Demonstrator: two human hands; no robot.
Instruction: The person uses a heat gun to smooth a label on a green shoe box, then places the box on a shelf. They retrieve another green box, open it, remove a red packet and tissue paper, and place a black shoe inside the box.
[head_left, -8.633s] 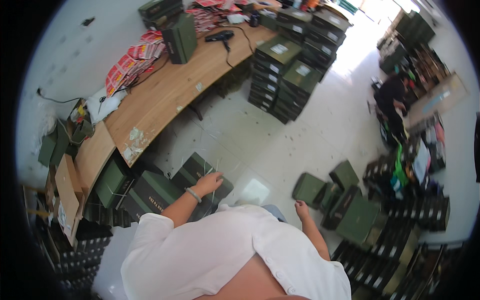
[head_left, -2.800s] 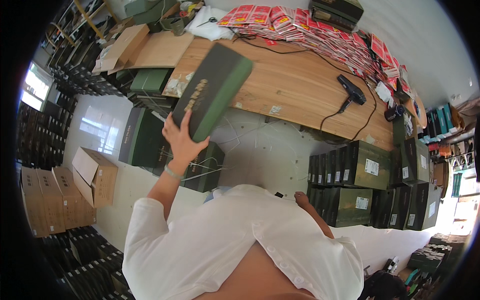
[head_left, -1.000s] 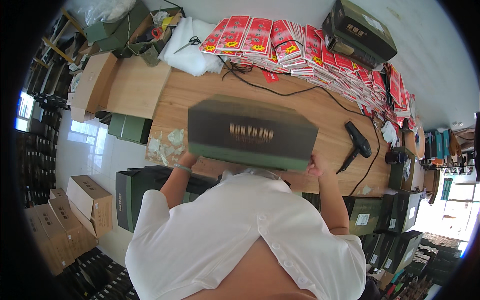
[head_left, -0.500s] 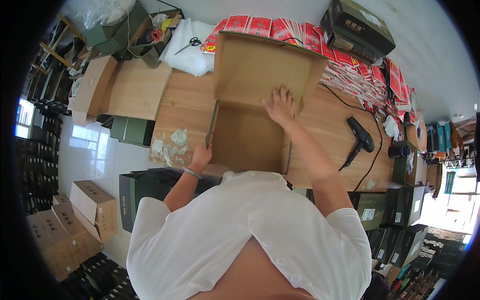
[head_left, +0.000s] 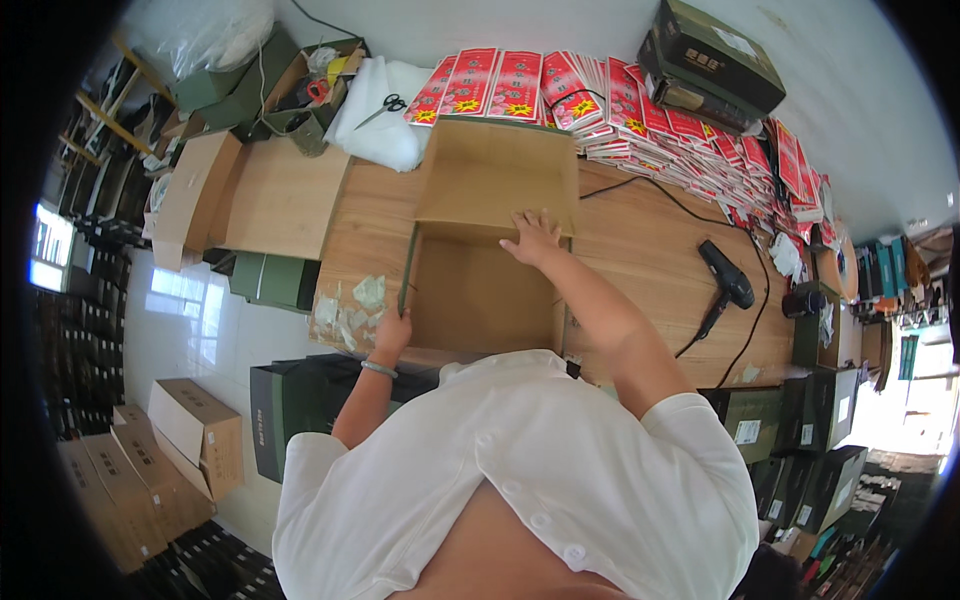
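Note:
A shoe-box-like cardboard box [head_left: 485, 300], brown inside and dark green outside, lies unfolded on the wooden table in front of me. Its hinged lid [head_left: 497, 175] is tipped back, away from me. My left hand [head_left: 393, 330] grips the near part of the box's left wall, thumb toward the inside. With fingers spread, my right hand [head_left: 535, 240] rests at the crease between lid and base, toward the right side. The inside shows bare brown card. My left fingertips are partly hidden by the wall.
Red printed packets [head_left: 520, 85] line the table's back edge. A black hair dryer [head_left: 725, 280] with its cord lies right. Scissors [head_left: 385, 108] rest on white wrapping at the back left. Paper scraps [head_left: 350, 315] lie left; an open carton [head_left: 275, 195] stands beyond. Dark boxes [head_left: 710, 60] are stacked back right.
The lid has dropped lower and farther back. My right hand has moved slightly left and nearer, from the lid's lower part to the crease. The left hand keeps its grip.

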